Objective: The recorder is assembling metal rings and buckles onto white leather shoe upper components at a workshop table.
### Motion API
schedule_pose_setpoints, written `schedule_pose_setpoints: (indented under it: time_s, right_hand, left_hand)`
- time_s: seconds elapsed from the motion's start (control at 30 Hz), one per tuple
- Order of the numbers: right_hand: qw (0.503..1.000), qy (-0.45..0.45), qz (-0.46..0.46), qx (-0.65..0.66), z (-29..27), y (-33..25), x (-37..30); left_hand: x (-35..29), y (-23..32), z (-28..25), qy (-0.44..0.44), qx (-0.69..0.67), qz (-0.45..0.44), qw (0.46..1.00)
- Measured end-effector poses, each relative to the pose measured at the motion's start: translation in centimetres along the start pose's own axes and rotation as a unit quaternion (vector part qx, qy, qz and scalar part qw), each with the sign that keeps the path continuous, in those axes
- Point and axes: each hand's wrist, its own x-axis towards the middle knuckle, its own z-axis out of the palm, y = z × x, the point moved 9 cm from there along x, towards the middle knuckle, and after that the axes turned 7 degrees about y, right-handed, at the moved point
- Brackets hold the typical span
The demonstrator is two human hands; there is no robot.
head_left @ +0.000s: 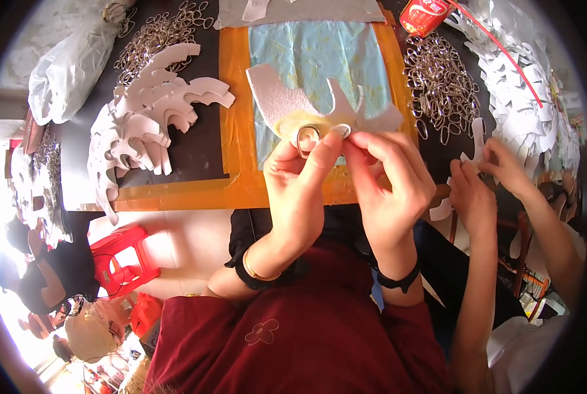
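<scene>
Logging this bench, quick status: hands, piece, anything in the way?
Left hand holding pale cut piece and metal ring. Right hand at piece's near edge, exact grip unclear. Nothing visibly obstructing.

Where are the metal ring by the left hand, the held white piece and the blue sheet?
Metal ring [298, 140]: head view, left rim.
White piece [277, 96]: head view, left lobe.
Blue sheet [308, 56]: head view, upper part.

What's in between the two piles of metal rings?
In the head view: a blue sheet edged with orange strips, and black tabletop. A heap of white pieces reaches in beside the left rings, and a held white piece juts over the sheet.
</scene>
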Motion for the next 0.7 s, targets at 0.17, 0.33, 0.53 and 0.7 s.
schedule_pose_setpoints:
  time_s: [0.17,0.33,0.53,0.7]
  right_hand:
    - [0.968,-0.099,0.197,0.122,1.4,2.9,-0.6]
    - [0.825,-0.17,0.44,0.311,3.1,5.4,-2.1]
    - [0.953,-0.07,0.233,0.181,2.1,3.8,-1.2]
    - [0.961,-0.065,0.204,0.175,1.8,2.8,-0.9]
  left_hand:
    - [0.1,1.1,0.0,-0.014,0.068,0.032,0.997]
    - [0.6,1.7,0.2,-0.039,0.171,0.023,0.984]
    - [1.2,1.1,-0.3,-0.039,0.195,0.022,0.98]
    - [0.6,2.1,-0.2,-0.04,0.209,0.088,0.973]
